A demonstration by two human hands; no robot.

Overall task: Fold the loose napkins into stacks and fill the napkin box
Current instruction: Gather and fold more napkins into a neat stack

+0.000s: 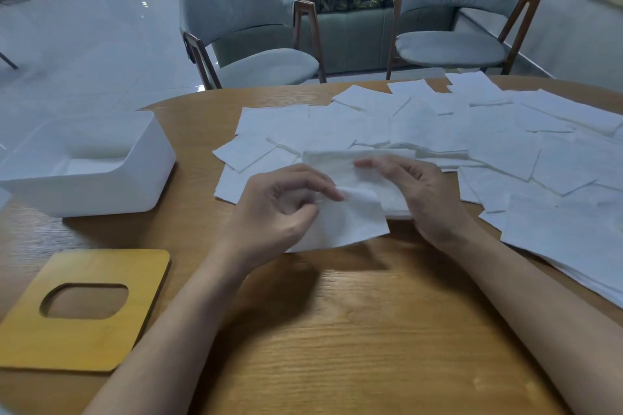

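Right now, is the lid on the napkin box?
No, the wooden lid lies on the table, apart from the open napkin box.

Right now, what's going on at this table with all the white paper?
A person is folding a white napkin on the wooden table. The left hand pinches its edge while the right hand rests on top of it. Many loose napkins lie spread over the right and far side of the table. The white napkin box stands open at the left, and its wooden lid lies flat on the table nearer the person.
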